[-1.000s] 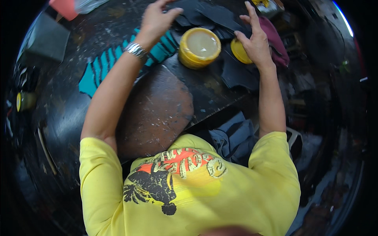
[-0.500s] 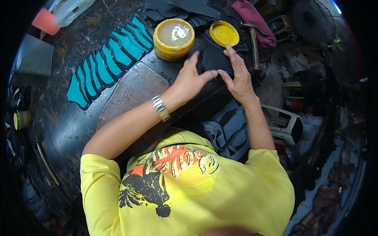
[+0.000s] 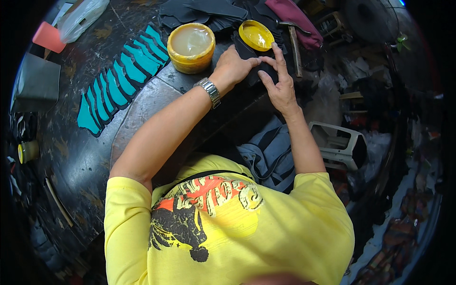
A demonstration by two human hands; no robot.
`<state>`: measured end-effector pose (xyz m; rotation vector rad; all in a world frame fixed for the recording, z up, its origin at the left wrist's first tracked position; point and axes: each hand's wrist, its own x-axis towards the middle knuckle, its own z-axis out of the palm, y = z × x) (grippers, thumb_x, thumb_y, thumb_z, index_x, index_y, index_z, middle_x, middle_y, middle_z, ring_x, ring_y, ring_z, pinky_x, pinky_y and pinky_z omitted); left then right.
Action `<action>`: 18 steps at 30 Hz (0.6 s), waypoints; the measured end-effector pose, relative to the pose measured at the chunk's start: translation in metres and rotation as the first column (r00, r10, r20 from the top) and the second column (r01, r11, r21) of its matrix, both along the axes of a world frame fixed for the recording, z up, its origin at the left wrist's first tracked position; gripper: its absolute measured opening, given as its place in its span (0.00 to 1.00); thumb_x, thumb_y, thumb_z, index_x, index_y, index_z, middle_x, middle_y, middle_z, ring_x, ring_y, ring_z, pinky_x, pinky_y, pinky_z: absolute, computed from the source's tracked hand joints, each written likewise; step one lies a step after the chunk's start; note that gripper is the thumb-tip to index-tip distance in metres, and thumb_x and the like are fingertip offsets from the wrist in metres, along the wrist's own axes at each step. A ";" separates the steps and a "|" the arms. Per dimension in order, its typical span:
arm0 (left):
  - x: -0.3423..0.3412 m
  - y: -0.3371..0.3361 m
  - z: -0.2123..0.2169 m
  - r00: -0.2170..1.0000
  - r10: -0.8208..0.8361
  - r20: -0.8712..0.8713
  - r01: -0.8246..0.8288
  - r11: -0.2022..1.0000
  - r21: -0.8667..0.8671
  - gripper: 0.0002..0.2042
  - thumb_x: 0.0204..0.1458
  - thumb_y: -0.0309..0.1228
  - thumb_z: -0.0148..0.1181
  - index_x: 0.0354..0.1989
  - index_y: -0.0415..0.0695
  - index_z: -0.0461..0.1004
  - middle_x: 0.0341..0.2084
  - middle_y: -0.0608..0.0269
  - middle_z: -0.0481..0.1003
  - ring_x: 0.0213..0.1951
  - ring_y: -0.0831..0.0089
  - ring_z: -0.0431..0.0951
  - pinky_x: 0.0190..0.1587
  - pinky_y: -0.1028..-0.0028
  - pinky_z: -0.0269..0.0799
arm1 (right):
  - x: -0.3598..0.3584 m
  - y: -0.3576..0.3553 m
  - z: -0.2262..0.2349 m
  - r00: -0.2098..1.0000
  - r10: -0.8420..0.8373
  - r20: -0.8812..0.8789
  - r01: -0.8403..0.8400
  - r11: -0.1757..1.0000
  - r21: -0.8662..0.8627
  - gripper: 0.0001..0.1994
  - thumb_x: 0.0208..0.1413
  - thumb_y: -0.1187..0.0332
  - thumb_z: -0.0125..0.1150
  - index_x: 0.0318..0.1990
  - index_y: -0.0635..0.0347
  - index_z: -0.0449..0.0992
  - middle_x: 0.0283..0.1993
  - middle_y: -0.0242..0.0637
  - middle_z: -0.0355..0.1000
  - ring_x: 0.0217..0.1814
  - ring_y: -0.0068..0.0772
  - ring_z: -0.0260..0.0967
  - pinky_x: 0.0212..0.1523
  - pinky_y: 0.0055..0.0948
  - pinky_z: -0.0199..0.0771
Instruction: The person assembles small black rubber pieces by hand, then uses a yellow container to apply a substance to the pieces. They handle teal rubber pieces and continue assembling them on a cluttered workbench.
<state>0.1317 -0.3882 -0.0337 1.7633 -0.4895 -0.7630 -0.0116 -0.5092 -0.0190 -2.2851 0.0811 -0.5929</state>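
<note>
My left hand [image 3: 230,70], a metal watch [image 3: 209,92] on its wrist, rests at the near edge of some dark flat pieces [image 3: 241,50]. Its thumb points right, apart from the fingers, which partly hide each other; no firm hold shows. Close by, my right hand [image 3: 281,88] has its fingers spread, one finger reaching toward the yellow lid [image 3: 256,36] and another near the left thumb. Left of the lid stands a yellow tub [image 3: 191,49] of pale, glossy paste. Teal strips with black borders [image 3: 121,80] lie in a row further left.
Black cut sheets [image 3: 204,12] pile up behind the tub. A hammer [image 3: 295,50] and maroon cloth [image 3: 299,21] lie right of the lid. At left are a metal box [image 3: 37,83] and a coral container [image 3: 49,37]. A white stool [image 3: 337,145] stands right of my arm.
Both hands have moved slightly up the picture, and the left fingers look less spread. The whole scene has shifted a little left in the view.
</note>
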 end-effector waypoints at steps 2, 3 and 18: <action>0.002 -0.001 -0.002 1.000 0.000 0.025 -0.001 0.999 0.038 0.37 0.47 0.46 0.73 0.57 0.25 0.70 0.53 0.32 0.75 0.55 0.47 0.79 0.56 0.63 0.74 | -0.001 -0.002 -0.001 1.000 -0.016 -0.017 0.017 0.996 0.084 0.40 0.60 0.74 0.63 0.78 0.51 0.49 0.69 0.44 0.65 0.63 0.38 0.72 0.67 0.38 0.66; 0.001 -0.001 -0.003 0.999 0.008 0.047 -0.011 0.998 0.054 0.35 0.47 0.45 0.73 0.54 0.26 0.72 0.51 0.33 0.77 0.53 0.48 0.80 0.55 0.63 0.75 | -0.002 -0.002 -0.001 0.999 -0.016 -0.031 0.021 0.987 0.161 0.41 0.60 0.73 0.64 0.78 0.50 0.48 0.65 0.45 0.69 0.62 0.40 0.73 0.65 0.38 0.69; -0.061 0.132 0.039 0.922 0.038 -0.385 -0.163 0.940 -0.298 0.15 0.49 0.32 0.74 0.38 0.34 0.78 0.31 0.60 0.82 0.29 0.79 0.81 0.31 0.79 0.75 | -0.018 0.051 0.027 0.999 -0.019 0.042 0.017 0.999 0.046 0.55 0.51 0.60 0.76 0.79 0.52 0.40 0.63 0.50 0.69 0.63 0.44 0.71 0.70 0.44 0.61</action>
